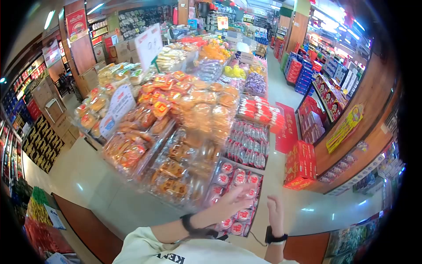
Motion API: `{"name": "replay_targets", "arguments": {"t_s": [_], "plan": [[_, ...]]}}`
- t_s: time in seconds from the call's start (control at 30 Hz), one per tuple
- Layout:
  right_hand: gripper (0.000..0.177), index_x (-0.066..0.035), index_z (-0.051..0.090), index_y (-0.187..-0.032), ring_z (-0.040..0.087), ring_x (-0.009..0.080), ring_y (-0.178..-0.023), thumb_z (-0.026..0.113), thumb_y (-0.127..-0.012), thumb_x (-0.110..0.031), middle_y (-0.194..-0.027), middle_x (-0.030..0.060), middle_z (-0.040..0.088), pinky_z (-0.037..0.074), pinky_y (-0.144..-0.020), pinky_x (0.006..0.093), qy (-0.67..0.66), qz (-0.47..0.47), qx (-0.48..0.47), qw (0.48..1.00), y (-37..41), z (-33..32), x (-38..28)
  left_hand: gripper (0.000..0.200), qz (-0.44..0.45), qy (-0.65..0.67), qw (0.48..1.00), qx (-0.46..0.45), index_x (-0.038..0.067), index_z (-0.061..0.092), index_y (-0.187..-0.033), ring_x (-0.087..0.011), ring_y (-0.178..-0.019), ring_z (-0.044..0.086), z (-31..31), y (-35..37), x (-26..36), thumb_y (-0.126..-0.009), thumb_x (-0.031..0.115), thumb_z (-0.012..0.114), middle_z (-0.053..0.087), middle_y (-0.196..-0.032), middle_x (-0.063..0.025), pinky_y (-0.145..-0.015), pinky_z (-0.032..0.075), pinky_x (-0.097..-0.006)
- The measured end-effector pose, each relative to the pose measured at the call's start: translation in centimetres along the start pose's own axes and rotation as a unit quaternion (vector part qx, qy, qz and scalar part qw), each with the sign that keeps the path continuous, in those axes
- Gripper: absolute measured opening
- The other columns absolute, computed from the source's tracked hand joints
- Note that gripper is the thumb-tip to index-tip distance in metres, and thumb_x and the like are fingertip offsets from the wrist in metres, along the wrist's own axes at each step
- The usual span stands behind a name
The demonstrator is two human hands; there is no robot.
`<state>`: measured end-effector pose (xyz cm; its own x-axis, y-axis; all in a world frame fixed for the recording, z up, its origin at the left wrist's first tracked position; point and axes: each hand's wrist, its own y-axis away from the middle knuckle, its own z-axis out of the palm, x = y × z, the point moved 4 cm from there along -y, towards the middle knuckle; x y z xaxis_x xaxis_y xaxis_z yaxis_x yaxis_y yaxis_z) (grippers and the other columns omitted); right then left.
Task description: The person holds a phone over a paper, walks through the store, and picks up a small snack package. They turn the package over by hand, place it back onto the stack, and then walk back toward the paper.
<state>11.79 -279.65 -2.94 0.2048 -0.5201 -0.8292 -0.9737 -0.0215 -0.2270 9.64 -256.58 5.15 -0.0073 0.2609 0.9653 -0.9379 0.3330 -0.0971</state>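
Snacks fill a long worktop (92, 141) in a shop. The worktop's long side runs away from the person, toward the back of the shop. Round red-and-white packs (239, 178) lie in a box at the near end of the worktop, on its right side. The box is long too. It points the same way as the worktop, and the packs sit in it in rows, flat, with their round faces up.

The left hand (237, 200) is over the near end of that box. It is open, with the fingers a bit apart and pointing at the packs. It is blurry, so I cannot tell if it touches a pack. It holds nothing. A black band (187, 222) is on its wrist.

The right hand (276, 213) is just off the near right corner of the worktop, beside the box. It is open, with the fingers close together and pointing up. It holds nothing and touches nothing. A black watch (274, 238) is on its wrist.

Farther along the worktop lie long red and silver packs (248, 143). Clear bags of brown cakes (184, 167) lie in the middle of the worktop. A white sign (116, 108) stands on its left side. Red boxes (301, 165) are stacked on the floor to the right of the worktop.
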Motion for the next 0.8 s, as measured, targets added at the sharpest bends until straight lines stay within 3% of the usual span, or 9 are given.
{"name": "replay_targets", "arguments": {"t_s": [0.07,0.17,0.2,0.27,0.43,0.53,0.6,0.77,0.8], "plan": [[0.018,0.001,0.059,-0.099,0.055,0.0265,-0.1,0.056,-0.084,-0.008,-0.099,0.0144,0.06,0.041,-0.088,0.0359,-0.024,0.02,0.018,0.999,4.5,1.5,-3.0,0.048,0.005,-0.072,0.996,-0.06,-0.001,0.04,-0.133,-0.019,-0.124,0.041,-0.9,5.5,3.5,-0.09,0.016,0.055,0.044,-0.134,-0.011,-0.102,0.035,-0.0332],[0.009,0.0,0.06,-0.09,0.056,0.0237,-0.093,0.057,-0.083,-0.006,-0.094,0.0122,0.06,0.041,-0.084,0.0323,-0.049,0.025,0.038,0.998,9.8,6.3,-8.1,0.039,0.048,-0.214,0.974,-0.053,0.002,0.049,-0.126,-0.0197,-0.12,0.046,-3.4,12.6,5.8,-0.091,0.017,0.054,0.046,-0.131,-0.0099,-0.099,0.039,-0.0339],[0.009,0.0,0.06,-0.09,0.056,0.0231,-0.093,0.057,-0.083,-0.005,-0.094,0.0118,0.06,0.042,-0.084,0.0319,-0.08,0.016,0.027,0.996,11.1,8.4,-9.3,0.031,0.055,-0.183,0.982,-0.011,0.004,0.055,-0.119,-0.0232,-0.115,0.05,-4.1,14.8,7.0,-0.089,0.016,0.056,0.05,-0.127,-0.0109,-0.095,0.042,-0.0354],[0.008,0.0,0.06,-0.09,0.056,0.022,-0.093,0.056,-0.084,-0.004,-0.094,0.0111,0.06,0.042,-0.083,0.031,-0.143,-0.005,0.001,0.99,12.9,12.7,-11.5,0.03,0.08,-0.292,0.952,0.042,0.005,0.056,-0.117,-0.0262,-0.113,0.051,-6.7,19.0,6.9,-0.089,0.015,0.057,0.051,-0.124,-0.0123,-0.094,0.042,-0.0362],[0.007,0.0,0.062,-0.087,0.056,0.0216,-0.09,0.058,-0.082,0.001,-0.092,0.0091,0.061,0.045,-0.077,0.0303,-0.177,-0.088,-0.128,0.972,16.2,20.9,-21.2,0.028,0.121,-0.537,0.809,0.204,0.008,0.06,-0.11,-0.0305,-0.105,0.054,-13.7,28.7,6.3,-0.083,0.015,0.061,0.056,-0.116,-0.0124,-0.09,0.044,-0.0386],[0.007,-0.003,0.063,-0.086,0.056,0.0239,-0.087,0.058,-0.081,0.0,-0.089,0.0082,0.062,0.045,-0.074,0.032,-0.131,-0.176,-0.189,0.957,17.7,25.7,-24.6,0.029,0.115,-0.593,0.756,0.253,0.008,0.061,-0.107,-0.0299,-0.1,0.056,-17.8,33.6,6.2,-0.078,0.013,0.063,0.057,-0.113,-0.011,-0.086,0.046,-0.0391],[0.008,-0.001,0.062,-0.086,0.057,0.0217,-0.085,0.056,-0.082,0.001,-0.088,0.0093,0.062,0.044,-0.076,0.0303,-0.145,-0.172,-0.237,0.945,18.6,29.0,-26.2,0.021,0.117,-0.632,0.71,0.288,0.005,0.062,-0.099,-0.0275,-0.092,0.058,-20.0,36.9,6.9,-0.079,0.012,0.063,0.059,-0.102,-0.01,-0.08,0.046,-0.0372],[0.008,0.0,0.063,-0.084,0.058,0.0204,-0.081,0.056,-0.082,0.001,-0.084,0.0094,0.063,0.044,-0.074,0.0296,-0.151,-0.213,-0.345,0.902,20.5,37.0,-30.8,0.014,0.068,-0.655,0.665,0.353,0.006,0.063,-0.091,-0.0244,-0.084,0.058,-25.6,43.6,7.4,-0.079,0.012,0.063,0.061,-0.09,-0.0055,-0.075,0.046,-0.0349],[0.005,-0.007,0.064,-0.084,0.058,0.0242,-0.078,0.06,-0.081,-0.007,-0.081,0.0073,0.064,0.041,-0.071,0.0328,-0.149,-0.233,-0.347,0.896,20.7,38.8,-31.7,0.012,0.063,-0.657,0.656,0.366,0.006,0.063,-0.089,-0.0237,-0.082,0.058,-26.7,44.6,7.6,-0.079,0.012,0.063,0.061,-0.088,-0.0047,-0.074,0.046,-0.0344]]}}
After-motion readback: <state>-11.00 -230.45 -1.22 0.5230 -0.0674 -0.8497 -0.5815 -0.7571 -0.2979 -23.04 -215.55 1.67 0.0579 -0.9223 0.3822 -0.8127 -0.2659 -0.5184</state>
